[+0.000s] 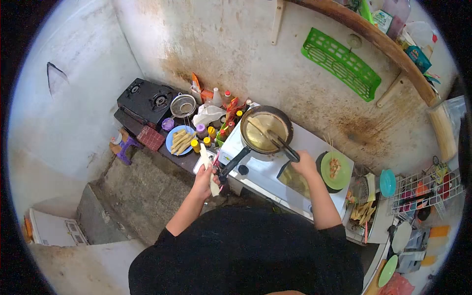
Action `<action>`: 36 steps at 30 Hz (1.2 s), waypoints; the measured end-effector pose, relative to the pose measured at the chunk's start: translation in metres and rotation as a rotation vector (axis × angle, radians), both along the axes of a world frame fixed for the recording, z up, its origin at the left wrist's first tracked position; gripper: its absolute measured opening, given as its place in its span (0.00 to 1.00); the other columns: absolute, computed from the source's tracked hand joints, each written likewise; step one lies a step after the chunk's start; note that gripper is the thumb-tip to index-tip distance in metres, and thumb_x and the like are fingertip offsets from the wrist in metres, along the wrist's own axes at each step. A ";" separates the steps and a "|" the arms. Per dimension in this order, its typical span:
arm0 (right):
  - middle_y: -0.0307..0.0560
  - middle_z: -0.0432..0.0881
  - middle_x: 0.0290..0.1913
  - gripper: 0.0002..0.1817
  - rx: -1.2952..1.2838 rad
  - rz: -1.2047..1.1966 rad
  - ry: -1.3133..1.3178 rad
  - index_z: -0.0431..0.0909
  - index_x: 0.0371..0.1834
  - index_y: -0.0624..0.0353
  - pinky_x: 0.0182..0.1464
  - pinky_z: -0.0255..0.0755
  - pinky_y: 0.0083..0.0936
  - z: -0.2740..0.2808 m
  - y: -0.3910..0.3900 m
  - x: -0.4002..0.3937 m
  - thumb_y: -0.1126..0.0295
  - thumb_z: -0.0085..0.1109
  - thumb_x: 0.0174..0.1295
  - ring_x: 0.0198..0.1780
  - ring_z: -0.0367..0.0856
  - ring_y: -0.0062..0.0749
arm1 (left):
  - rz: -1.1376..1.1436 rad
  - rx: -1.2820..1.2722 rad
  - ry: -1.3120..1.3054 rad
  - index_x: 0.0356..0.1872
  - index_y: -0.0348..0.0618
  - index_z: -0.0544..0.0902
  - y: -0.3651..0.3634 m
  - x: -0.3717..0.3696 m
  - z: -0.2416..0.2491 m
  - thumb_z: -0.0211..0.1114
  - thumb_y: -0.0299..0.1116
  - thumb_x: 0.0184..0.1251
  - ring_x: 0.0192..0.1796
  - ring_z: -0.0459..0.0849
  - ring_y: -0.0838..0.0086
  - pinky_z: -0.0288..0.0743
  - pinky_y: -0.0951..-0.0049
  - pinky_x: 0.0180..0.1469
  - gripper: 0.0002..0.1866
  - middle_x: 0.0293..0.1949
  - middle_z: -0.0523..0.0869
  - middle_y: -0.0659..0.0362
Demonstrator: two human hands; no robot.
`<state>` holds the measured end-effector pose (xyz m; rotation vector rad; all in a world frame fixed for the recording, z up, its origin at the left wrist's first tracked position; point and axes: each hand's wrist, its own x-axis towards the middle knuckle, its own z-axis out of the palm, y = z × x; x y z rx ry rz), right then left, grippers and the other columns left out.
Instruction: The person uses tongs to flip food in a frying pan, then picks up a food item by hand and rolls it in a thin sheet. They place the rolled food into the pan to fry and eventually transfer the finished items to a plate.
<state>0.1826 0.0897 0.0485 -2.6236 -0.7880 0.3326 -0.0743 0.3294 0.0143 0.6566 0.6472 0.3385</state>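
Note:
My left hand (202, 182) is closed around a long, limp white strip (204, 156), whose exact kind I cannot make out. It is close to the end of the frying pan's black handle (238, 160). My right hand (306, 164) grips dark tongs (285, 147), their tips down in the frying pan (287, 115). Shallow oil (265, 142) covers the pan's bottom, and a pale roll (257, 126) lies in it by the tongs' tips. To the left, a blue plate (170, 142) bears several pale rolls (183, 141).
The pan sits on a white stove (265, 169). A green plate with food (342, 177) is on its right side. Bottles and yellow-capped jars (195, 145) crowd its left. Further left stand a strainer (183, 105) and a black stove (142, 101). A dish rack (418, 191) is at right.

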 end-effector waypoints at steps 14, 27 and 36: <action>0.52 0.72 0.42 0.22 -0.091 0.037 -0.051 0.74 0.42 0.57 0.46 0.68 0.34 0.008 -0.007 0.001 0.67 0.59 0.38 0.44 0.72 0.46 | 0.029 -0.040 -0.033 0.40 0.51 0.63 -0.001 -0.003 0.002 0.46 0.35 0.66 0.18 0.64 0.80 0.63 0.78 0.21 0.05 0.25 0.68 0.65; 0.54 0.72 0.44 0.19 -0.052 0.093 -0.092 0.73 0.39 0.59 0.45 0.69 0.36 -0.001 0.043 0.017 0.67 0.57 0.40 0.44 0.73 0.47 | 0.034 -0.011 -0.017 0.40 0.51 0.64 -0.009 -0.007 0.005 0.46 0.35 0.66 0.19 0.64 0.80 0.63 0.77 0.21 0.05 0.25 0.67 0.65; 0.55 0.74 0.43 0.17 -0.098 0.110 -0.115 0.74 0.37 0.61 0.43 0.71 0.36 0.000 0.052 0.021 0.72 0.56 0.40 0.43 0.75 0.47 | 0.079 0.063 0.048 0.47 0.47 0.63 -0.018 -0.015 0.008 0.45 0.37 0.66 0.20 0.64 0.79 0.64 0.78 0.22 0.11 0.25 0.67 0.64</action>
